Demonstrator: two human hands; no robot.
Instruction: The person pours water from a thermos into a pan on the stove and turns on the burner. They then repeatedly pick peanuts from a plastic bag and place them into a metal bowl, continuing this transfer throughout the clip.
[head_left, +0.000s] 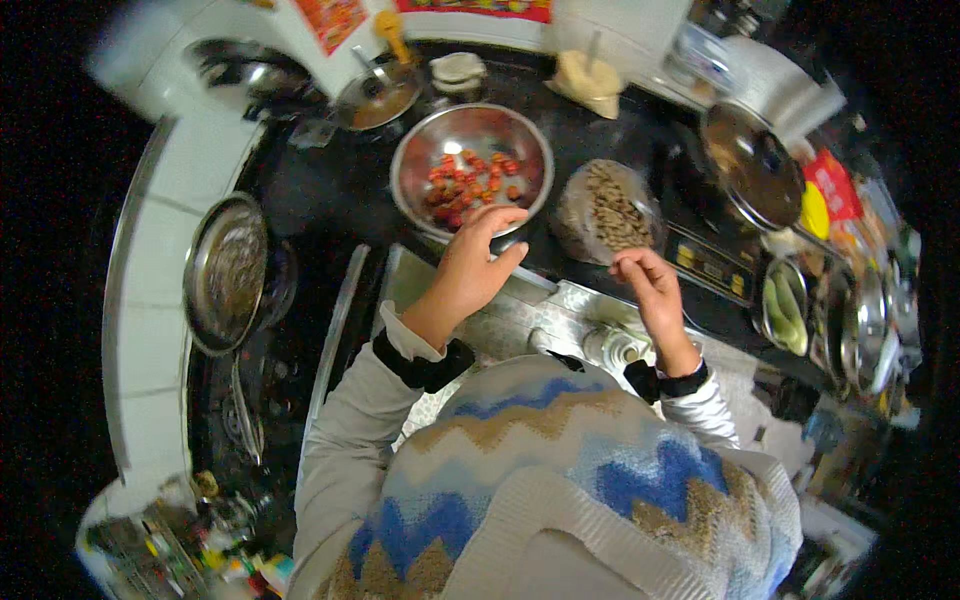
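A wide stainless steel bowl (532, 142) stands on the dark counter before me, with small red and orange pieces (457, 184), perhaps fruits or peppers, in its bottom. My left hand (476, 259) is over the bowl's near rim, fingers apart and thumb spread, holding nothing that shows. To the right of the bowl lies a clear plastic bag (576, 206) with many small brown pieces (615, 206), like nuts or beans. My right hand (651, 281) is at the bag's near edge, with its thumb and fingertips brought together; whether something small is between them cannot be made out.
A pan with liquid (379, 105), a lidded jar (458, 75) and an open bag of powder (589, 81) line the back. At right are a steel pot (754, 165), a kitchen scale (709, 262) and a dish of green vegetables (784, 307). A pan (226, 274) sits at left.
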